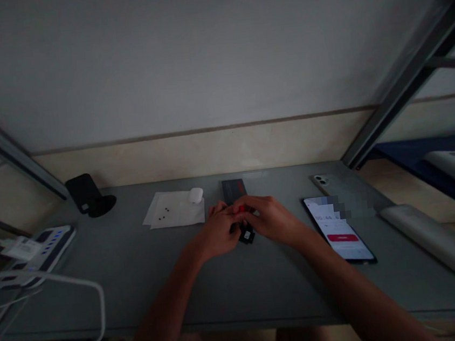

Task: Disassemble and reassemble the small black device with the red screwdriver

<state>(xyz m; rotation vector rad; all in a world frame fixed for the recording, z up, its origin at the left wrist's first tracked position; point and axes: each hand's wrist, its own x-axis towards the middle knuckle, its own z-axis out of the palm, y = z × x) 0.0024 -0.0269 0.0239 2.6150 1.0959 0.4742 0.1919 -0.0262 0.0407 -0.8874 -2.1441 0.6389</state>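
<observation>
Both hands meet over the middle of the grey table (239,283). My left hand (217,231) is curled with its fingers closed against a small black part (247,235) that has a white label. My right hand (269,217) is closed too, its fingertips pinching something small and red (241,208) just above the black part. What exactly the red piece is I cannot make out. A dark flat box with red print (233,189) lies right behind the hands.
A white paper sheet (174,208) with tiny dark bits and a white earbud case (196,195) sits back left. A lit phone (338,228) lies to the right, another phone (321,181) behind it. A black stand (87,195), power strip (40,250) and white cable (64,318) are left.
</observation>
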